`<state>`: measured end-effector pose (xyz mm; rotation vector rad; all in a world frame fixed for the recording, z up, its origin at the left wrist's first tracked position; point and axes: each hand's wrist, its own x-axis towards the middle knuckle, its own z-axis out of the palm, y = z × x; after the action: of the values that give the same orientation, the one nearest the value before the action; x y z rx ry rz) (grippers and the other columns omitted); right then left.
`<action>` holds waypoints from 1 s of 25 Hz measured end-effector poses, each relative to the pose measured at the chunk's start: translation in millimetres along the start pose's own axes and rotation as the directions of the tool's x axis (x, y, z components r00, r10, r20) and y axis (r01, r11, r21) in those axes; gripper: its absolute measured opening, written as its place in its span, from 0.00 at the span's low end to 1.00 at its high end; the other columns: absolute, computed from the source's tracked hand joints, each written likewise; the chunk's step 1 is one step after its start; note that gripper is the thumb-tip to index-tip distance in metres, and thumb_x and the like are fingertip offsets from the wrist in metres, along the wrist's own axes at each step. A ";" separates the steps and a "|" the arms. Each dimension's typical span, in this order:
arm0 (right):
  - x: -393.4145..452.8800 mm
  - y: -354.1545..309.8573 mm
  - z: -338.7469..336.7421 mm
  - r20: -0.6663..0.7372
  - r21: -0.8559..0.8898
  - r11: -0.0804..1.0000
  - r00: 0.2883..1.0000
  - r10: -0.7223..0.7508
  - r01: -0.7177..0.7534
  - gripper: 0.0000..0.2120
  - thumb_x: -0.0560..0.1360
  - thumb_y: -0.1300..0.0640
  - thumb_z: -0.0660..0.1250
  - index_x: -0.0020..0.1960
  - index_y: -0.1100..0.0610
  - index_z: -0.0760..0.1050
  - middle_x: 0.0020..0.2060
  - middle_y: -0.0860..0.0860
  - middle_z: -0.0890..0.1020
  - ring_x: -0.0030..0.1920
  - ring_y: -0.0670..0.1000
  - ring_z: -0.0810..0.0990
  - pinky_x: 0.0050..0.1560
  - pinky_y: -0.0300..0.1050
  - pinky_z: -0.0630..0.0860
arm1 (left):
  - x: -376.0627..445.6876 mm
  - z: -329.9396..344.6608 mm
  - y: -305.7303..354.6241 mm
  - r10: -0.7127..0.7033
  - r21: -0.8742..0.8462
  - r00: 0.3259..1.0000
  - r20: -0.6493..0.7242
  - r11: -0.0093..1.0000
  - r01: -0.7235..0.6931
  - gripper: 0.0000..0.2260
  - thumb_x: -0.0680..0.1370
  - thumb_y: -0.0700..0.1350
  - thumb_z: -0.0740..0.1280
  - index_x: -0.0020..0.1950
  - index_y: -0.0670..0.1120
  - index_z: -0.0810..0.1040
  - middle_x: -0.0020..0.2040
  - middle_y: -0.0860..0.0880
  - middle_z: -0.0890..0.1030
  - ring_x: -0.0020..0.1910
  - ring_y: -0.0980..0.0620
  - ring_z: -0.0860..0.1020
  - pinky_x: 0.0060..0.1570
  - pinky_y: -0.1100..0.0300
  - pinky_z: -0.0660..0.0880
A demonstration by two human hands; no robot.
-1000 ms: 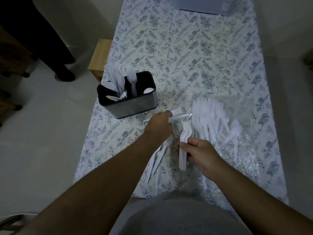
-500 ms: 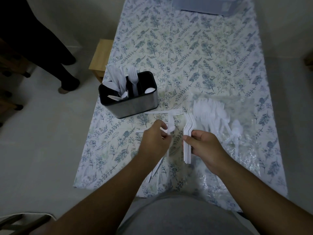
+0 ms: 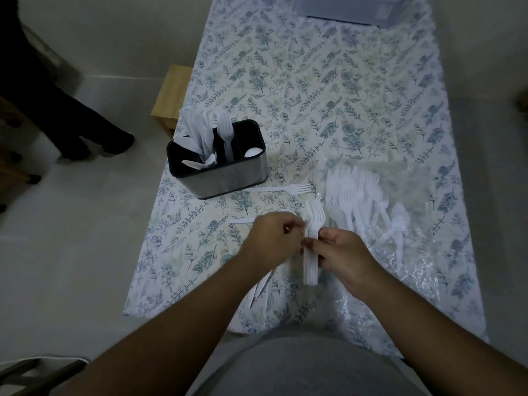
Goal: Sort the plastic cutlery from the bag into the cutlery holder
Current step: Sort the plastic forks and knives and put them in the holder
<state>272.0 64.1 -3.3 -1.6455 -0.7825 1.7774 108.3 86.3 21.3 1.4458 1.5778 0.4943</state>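
My right hand grips a stack of white plastic forks by the handles, tines pointing away from me. My left hand is right beside it, fingertips curled against the stack; what it holds is hidden. The black and steel cutlery holder stands at the table's left with knives, a fork and a spoon upright in its three compartments. A clear plastic bag lies on the right with several white forks and spoons on it. One loose fork lies next to the holder.
The table carries a floral cloth. A few white pieces lie under my left forearm near the front edge. A clear plastic box stands at the far end. A wooden stool and a person's dark legs are on the left.
My left hand left a fork lying next to the holder and came back toward me to meet the stack in my right hand. My right hand lifted the stack slightly.
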 end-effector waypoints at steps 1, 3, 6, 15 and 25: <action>-0.4 -0.1 -1.1 -0.012 -0.018 1.000 1.000 0.007 -0.007 0.05 0.77 0.62 0.72 0.50 0.64 0.84 0.45 0.60 0.87 0.48 0.58 0.87 0.52 0.53 0.83 | 13.9 -2.3 2.5 0.060 0.107 0.997 -0.048 0.993 -0.054 0.10 0.79 0.38 0.67 0.58 0.46 0.84 0.49 0.52 0.83 0.40 0.60 0.81 0.42 0.69 0.77; -2.3 -0.2 -3.0 -0.031 -0.020 1.000 0.999 0.016 -0.017 0.04 0.77 0.62 0.72 0.50 0.60 0.84 0.45 0.56 0.88 0.48 0.55 0.87 0.50 0.50 0.83 | 48.6 -5.9 0.1 0.144 0.283 0.981 -0.130 0.954 -0.103 0.14 0.79 0.35 0.66 0.63 0.44 0.80 0.56 0.46 0.83 0.49 0.50 0.82 0.49 0.60 0.79; -5.2 -3.6 -7.4 -0.056 -0.009 1.000 0.998 0.014 -0.014 0.06 0.77 0.62 0.72 0.53 0.58 0.84 0.45 0.51 0.89 0.49 0.52 0.87 0.50 0.47 0.83 | 87.7 -5.3 -11.8 0.175 0.534 0.983 -0.052 0.837 -0.120 0.17 0.77 0.30 0.64 0.62 0.42 0.79 0.54 0.41 0.82 0.52 0.41 0.81 0.50 0.49 0.80; -7.2 -13.7 -9.1 -0.121 0.007 0.998 0.991 -0.054 0.055 0.05 0.78 0.61 0.71 0.52 0.58 0.85 0.44 0.52 0.89 0.48 0.52 0.87 0.50 0.46 0.82 | 39.9 -9.2 3.4 0.054 0.058 0.994 -0.099 0.997 -0.048 0.13 0.78 0.40 0.71 0.62 0.48 0.83 0.50 0.49 0.86 0.44 0.55 0.84 0.47 0.60 0.82; -18.1 -13.2 29.1 0.012 -0.307 0.927 0.975 -0.220 0.213 0.13 0.77 0.57 0.72 0.35 0.58 0.77 0.29 0.49 0.76 0.33 0.49 0.74 0.38 0.47 0.72 | -33.0 -5.2 -7.3 -0.186 -0.327 0.971 -0.152 0.936 0.128 0.10 0.77 0.47 0.72 0.58 0.49 0.85 0.47 0.55 0.86 0.45 0.60 0.84 0.50 0.62 0.82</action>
<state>244.5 58.3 20.3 -1.6912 -1.2320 1.5378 96.6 55.3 29.6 1.0466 1.6539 0.7625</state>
